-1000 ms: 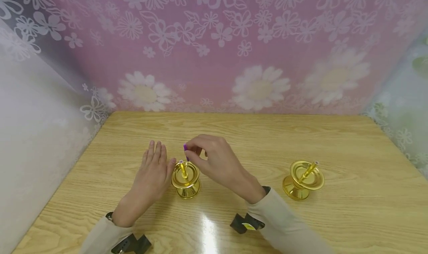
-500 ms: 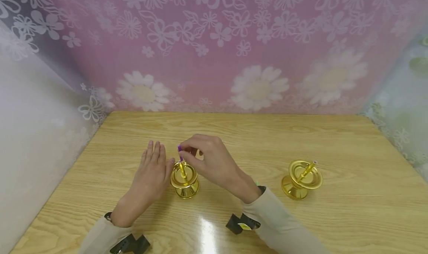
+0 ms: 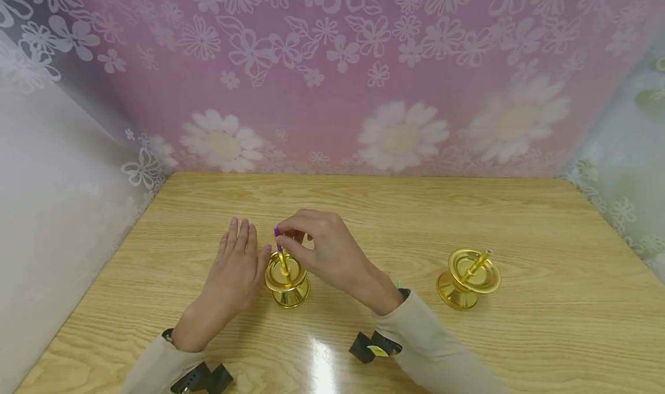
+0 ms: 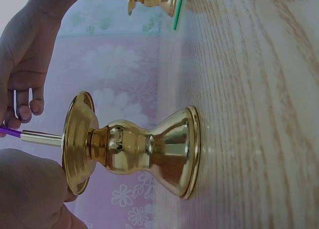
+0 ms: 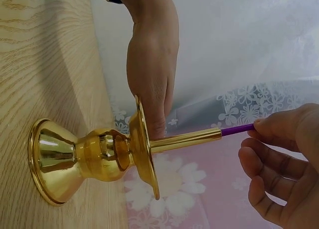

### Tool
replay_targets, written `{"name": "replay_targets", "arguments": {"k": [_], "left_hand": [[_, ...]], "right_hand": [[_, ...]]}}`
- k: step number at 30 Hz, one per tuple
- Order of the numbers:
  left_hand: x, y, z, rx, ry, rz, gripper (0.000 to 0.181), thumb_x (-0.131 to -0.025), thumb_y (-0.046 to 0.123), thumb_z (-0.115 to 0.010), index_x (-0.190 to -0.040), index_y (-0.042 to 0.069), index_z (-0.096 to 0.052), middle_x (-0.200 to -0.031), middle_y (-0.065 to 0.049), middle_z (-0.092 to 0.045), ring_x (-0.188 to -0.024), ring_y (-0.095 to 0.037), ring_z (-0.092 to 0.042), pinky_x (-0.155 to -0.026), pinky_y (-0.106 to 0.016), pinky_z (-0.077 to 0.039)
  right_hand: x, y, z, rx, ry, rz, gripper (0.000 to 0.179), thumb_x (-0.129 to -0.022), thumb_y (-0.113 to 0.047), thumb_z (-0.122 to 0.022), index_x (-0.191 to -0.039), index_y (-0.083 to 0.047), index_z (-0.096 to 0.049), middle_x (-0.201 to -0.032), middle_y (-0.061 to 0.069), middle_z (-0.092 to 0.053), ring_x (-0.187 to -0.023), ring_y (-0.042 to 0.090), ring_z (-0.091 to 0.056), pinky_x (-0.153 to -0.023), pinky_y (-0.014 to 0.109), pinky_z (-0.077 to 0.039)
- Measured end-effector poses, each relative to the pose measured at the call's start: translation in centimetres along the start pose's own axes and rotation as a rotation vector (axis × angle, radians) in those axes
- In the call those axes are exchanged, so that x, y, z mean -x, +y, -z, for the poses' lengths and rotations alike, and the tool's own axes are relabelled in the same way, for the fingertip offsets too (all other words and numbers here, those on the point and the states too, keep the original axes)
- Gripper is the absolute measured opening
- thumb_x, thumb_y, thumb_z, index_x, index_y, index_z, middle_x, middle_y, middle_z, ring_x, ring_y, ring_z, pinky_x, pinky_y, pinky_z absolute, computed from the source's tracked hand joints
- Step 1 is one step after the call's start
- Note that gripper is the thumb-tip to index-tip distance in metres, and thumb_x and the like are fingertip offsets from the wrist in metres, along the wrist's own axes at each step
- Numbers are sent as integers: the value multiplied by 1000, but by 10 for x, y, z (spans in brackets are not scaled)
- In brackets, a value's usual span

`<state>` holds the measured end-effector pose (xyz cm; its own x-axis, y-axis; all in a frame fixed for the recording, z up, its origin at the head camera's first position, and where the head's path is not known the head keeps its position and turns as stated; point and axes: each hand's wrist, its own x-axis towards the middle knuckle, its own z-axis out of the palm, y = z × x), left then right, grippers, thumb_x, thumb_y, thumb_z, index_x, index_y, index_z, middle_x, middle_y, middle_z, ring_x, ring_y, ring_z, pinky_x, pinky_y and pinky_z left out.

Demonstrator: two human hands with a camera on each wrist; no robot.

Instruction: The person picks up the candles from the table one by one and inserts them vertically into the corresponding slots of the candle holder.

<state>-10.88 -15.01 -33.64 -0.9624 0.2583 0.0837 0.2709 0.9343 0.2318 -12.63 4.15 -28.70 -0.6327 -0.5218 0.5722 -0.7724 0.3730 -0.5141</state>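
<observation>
A thin purple stick (image 3: 277,239) is pinched between the thumb and index finger of my right hand (image 3: 335,258). Its lower end meets the mouth of the upright tube (image 5: 187,139) on a gold candle holder (image 3: 291,296), and in the right wrist view stick and tube line up. The holder stands upright on the table, with a round dish (image 5: 143,149) below the tube. My left hand (image 3: 236,276) has its fingers straight and lies beside the holder, thumb right at the dish's rim. In the left wrist view the purple stick (image 4: 11,132) runs up from the tube's end.
A second gold candle holder (image 3: 459,290) stands to the right on the wooden table (image 3: 545,325), its tube bare on top. A green stick (image 4: 178,14) lies near it, mostly hidden behind my right wrist in the head view. Flowered backdrops (image 3: 322,105) enclose the table.
My right hand has moved slightly left, bringing the purple stick from beside the tube to over its mouth and then down to it. The left hand has stayed in place.
</observation>
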Motion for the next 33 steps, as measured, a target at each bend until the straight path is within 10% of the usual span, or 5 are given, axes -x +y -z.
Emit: {"name": "replay_targets", "arguments": {"k": [33], "left_hand": [[-1,-1,-1,4,19,-20,62,-108,32,-24,-141,-20,-25,-150,-37,-18,-143,-47,-4,-113,-59,-12]], "right_hand": [[0,2,-1,-16,-19,-16,12,-87,-6,-71,-99,-5,-73,-86,-2,-70,-71,5,-58,-65,15,-48]]}}
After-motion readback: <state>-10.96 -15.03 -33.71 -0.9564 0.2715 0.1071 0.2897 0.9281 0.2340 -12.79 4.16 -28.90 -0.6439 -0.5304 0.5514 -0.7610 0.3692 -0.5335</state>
